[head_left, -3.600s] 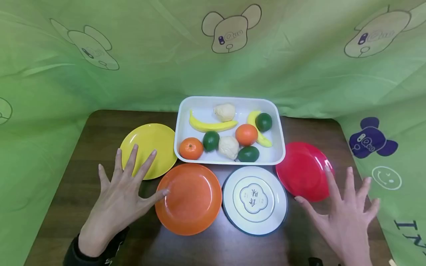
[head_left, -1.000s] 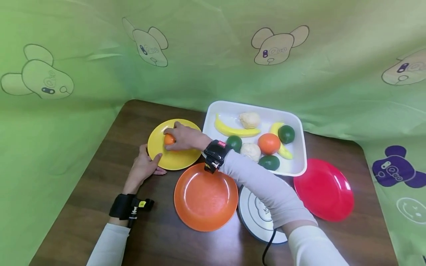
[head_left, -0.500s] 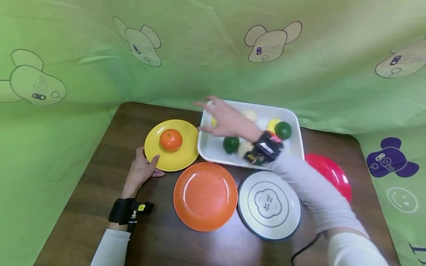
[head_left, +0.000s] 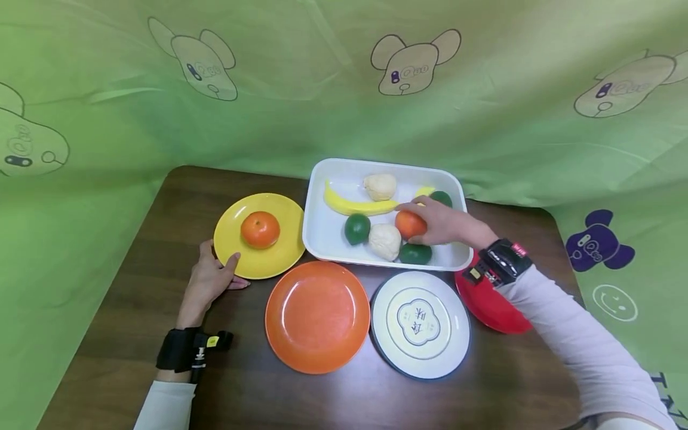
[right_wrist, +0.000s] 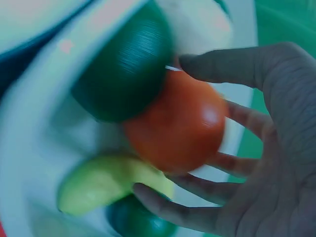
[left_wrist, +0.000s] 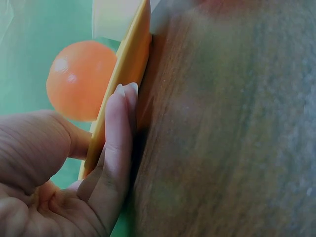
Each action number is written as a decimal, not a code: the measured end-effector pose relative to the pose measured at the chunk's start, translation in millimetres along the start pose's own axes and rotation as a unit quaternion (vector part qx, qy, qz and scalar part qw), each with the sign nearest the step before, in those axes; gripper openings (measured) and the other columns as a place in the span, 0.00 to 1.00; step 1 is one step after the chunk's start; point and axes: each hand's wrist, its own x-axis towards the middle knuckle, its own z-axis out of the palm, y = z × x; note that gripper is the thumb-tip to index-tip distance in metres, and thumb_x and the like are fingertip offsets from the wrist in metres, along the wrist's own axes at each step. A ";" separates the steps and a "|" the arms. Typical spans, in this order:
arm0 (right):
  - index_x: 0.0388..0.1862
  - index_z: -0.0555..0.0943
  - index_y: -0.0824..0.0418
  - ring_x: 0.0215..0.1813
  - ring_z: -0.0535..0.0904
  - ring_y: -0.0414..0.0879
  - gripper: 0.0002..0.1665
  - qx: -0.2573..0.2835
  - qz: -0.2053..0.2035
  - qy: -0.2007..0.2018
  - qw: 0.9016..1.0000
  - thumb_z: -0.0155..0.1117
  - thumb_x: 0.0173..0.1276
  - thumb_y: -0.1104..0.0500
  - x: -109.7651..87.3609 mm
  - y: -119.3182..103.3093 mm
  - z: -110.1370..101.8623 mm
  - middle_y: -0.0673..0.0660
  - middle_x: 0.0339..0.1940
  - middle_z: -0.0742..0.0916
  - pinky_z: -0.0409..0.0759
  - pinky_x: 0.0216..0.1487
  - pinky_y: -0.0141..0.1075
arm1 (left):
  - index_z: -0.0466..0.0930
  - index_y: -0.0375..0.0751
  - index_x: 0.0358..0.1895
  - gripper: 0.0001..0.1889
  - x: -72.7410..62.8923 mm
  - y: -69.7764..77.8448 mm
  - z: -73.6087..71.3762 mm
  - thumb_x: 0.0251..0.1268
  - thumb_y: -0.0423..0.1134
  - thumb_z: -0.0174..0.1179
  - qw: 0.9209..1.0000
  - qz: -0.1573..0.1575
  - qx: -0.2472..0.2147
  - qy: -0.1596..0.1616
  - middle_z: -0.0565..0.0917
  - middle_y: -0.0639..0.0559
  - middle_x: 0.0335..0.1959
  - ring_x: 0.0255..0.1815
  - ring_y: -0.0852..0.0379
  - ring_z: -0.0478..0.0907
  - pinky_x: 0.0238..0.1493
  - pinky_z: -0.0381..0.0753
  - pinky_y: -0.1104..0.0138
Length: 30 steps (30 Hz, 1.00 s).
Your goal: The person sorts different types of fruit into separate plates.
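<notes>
In the head view my left hand (head_left: 211, 276) pinches the near-left rim of the yellow plate (head_left: 287, 236). The left wrist view shows the thumb above the rim and fingers beneath it, with the plate (left_wrist: 129, 61) edge-on. An orange (head_left: 260, 230) sits on this plate. My right hand (head_left: 446, 222) is inside the white tray (head_left: 322, 239), thumb and fingers round a second orange (head_left: 409, 224). In the right wrist view that orange (right_wrist: 180, 123) lies against a dark green fruit (right_wrist: 126, 64); the little finger passes over a banana (right_wrist: 108, 180).
The tray also holds another banana (head_left: 357, 206), pale lumpy produce (head_left: 384, 241) and several dark green fruits (head_left: 357, 229). In front lie an orange plate (head_left: 317, 316) and an upside-down white plate (head_left: 419, 325). A red plate (head_left: 497, 307) is partly under the right forearm.
The first orange went from the tray to the yellow plate, where the right hand let it go. That hand then swung right to the second orange. My left hand came to the plate's rim.
</notes>
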 end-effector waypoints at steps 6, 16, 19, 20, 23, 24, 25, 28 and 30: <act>0.75 0.71 0.55 0.53 0.78 0.57 0.40 -0.001 0.018 0.013 1.000 0.73 0.65 0.50 14.7 1.7 18.3 0.66 0.62 0.75 0.81 0.54 0.51 | 0.31 0.36 0.80 0.42 5.0 -0.2 6.4 0.81 0.47 0.51 1.000 -0.008 0.001 -0.004 0.87 0.36 0.36 0.29 0.49 0.89 0.34 0.87 0.62; 0.67 0.71 0.57 0.53 0.79 0.60 0.40 0.033 -0.021 0.162 0.986 0.78 0.59 0.49 28.3 -39.3 -42.5 0.66 0.61 0.76 0.84 0.49 0.54 | 0.30 0.40 0.81 0.42 10.1 2.1 9.9 0.82 0.48 0.51 1.000 -0.017 -0.005 -0.002 0.86 0.34 0.39 0.30 0.49 0.90 0.35 0.87 0.62; 0.64 0.71 0.58 0.54 0.78 0.58 0.40 0.050 -0.076 0.226 0.970 0.78 0.59 0.47 42.0 -69.6 -59.1 0.64 0.60 0.78 0.83 0.50 0.52 | 0.30 0.39 0.80 0.43 9.7 1.0 8.1 0.81 0.49 0.51 1.000 -0.018 -0.005 -0.003 0.86 0.35 0.39 0.30 0.49 0.90 0.35 0.87 0.62; 0.65 0.71 0.57 0.54 0.78 0.57 0.40 0.053 -0.092 0.239 0.965 0.78 0.59 0.46 47.3 -79.5 -61.7 0.63 0.60 0.78 0.83 0.50 0.51 | 0.30 0.39 0.80 0.43 9.6 0.7 7.8 0.81 0.49 0.51 1.000 -0.018 -0.004 -0.004 0.86 0.35 0.39 0.30 0.49 0.90 0.35 0.87 0.62; 0.66 0.74 0.56 0.56 0.77 0.55 0.40 0.060 -0.132 0.259 0.955 0.79 0.58 0.46 65.5 -109.0 -63.8 0.62 0.62 0.75 0.82 0.50 0.47 | 0.30 0.38 0.80 0.42 9.4 0.1 8.8 0.82 0.47 0.51 1.000 -0.012 -0.005 -0.007 0.87 0.34 0.39 0.30 0.49 0.90 0.35 0.87 0.61; 0.66 0.75 0.56 0.56 0.76 0.54 0.39 0.064 -0.141 0.258 0.954 0.79 0.58 0.47 72.2 -118.6 -63.0 0.62 0.63 0.73 0.82 0.51 0.45 | 0.30 0.38 0.80 0.42 9.6 0.0 9.6 0.82 0.47 0.51 1.000 -0.011 -0.004 -0.008 0.87 0.34 0.39 0.30 0.48 0.90 0.35 0.87 0.62; 0.65 0.76 0.56 0.57 0.75 0.54 0.39 0.069 -0.151 0.253 0.953 0.80 0.58 0.48 79.3 -127.4 -61.8 0.63 0.63 0.72 0.82 0.51 0.44 | 0.30 0.38 0.80 0.42 9.8 0.0 10.6 0.82 0.47 0.51 1.000 -0.010 -0.003 -0.008 0.87 0.34 0.39 0.30 0.48 0.90 0.35 0.87 0.62; 0.61 0.76 0.57 0.56 0.75 0.53 0.37 0.074 -0.167 0.230 0.956 0.81 0.56 0.49 101.5 -150.3 -53.7 0.62 0.62 0.72 0.82 0.50 0.41 | 0.31 0.37 0.80 0.41 10.9 -0.2 14.5 0.82 0.46 0.51 1.000 -0.006 -0.008 -0.010 0.87 0.33 0.40 0.30 0.48 0.90 0.36 0.87 0.62; 0.59 0.74 0.56 0.54 0.75 0.52 0.37 0.075 -0.172 0.208 0.960 0.82 0.55 0.50 115.7 -161.6 -44.9 0.61 0.59 0.74 0.83 0.47 0.39 | 0.31 0.38 0.80 0.41 12.0 -0.1 17.3 0.82 0.46 0.51 1.000 -0.007 -0.009 -0.010 0.87 0.34 0.39 0.30 0.48 0.90 0.35 0.87 0.62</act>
